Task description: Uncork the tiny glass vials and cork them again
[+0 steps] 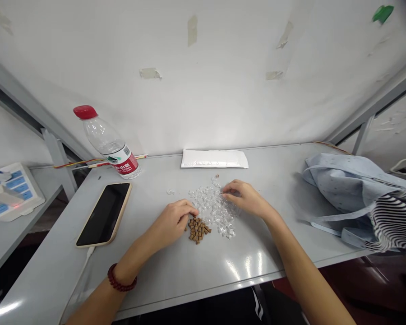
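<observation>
A loose scatter of clear plastic pellets (213,208) lies on a grey table (189,289). The pellets are small, glossy and irregular, spread in a single uneven patch, with one stray pellet (170,192) off to the left. Just below the patch sits a compact heap of brown pellets (198,230), short and cylindrical with rough ends, touching the clear pellets along its upper right side.

The left hand (174,221) lies between the two heaps and the person, curled loosely with the knuckles up. Its fingertips (193,211) reach the lower left edge of the clear patch, just above the brown heap. The right hand (245,198) comes in from the other side, its fingers drawn narrowly together, and its fingertips (226,192) rest on the upper right of the clear patch. Whether either hand holds a pellet is hidden by the fingers. A beaded bracelet (121,279) circles the left wrist.

Beyond the pellets lies a white envelope (214,159). To the left are a phone (103,214) and a red-capped water bottle (106,142), and to the right is a pale blue cloth bag (355,198).
</observation>
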`<state>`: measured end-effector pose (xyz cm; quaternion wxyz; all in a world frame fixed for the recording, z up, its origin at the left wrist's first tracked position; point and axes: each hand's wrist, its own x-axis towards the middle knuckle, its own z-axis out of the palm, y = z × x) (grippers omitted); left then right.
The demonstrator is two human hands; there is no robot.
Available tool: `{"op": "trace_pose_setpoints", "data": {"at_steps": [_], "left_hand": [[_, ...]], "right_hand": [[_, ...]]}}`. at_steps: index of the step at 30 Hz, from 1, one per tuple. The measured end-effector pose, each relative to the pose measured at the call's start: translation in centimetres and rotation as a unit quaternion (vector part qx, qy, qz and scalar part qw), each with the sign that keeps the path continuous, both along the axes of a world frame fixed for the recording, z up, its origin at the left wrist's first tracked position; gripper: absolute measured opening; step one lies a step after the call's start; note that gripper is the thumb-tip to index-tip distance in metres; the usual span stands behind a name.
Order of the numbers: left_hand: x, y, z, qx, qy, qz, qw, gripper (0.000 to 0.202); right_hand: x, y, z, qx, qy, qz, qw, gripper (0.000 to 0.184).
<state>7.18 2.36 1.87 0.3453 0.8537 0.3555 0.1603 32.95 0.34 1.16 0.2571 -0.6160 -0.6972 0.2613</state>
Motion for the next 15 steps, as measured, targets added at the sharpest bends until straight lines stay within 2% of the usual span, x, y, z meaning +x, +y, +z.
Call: {"op": "trace_pose_setpoints", "data": {"at_steps": [8,15], "left_hand": [[0.1,0.0,-0.4,-0.003,-0.02,0.008,1.0,0.039],[0.1,-0.1,-0.3,-0.001,-0.007,0.02,1.0,0.036]], "right_hand": [[-0.1,0.1,0.0,-0.014,0.018,-0.014,1.0,0.018],[-1.1,0.5,-0.4,-0.002,0.037,-0.069,0.997,0.019]]}}
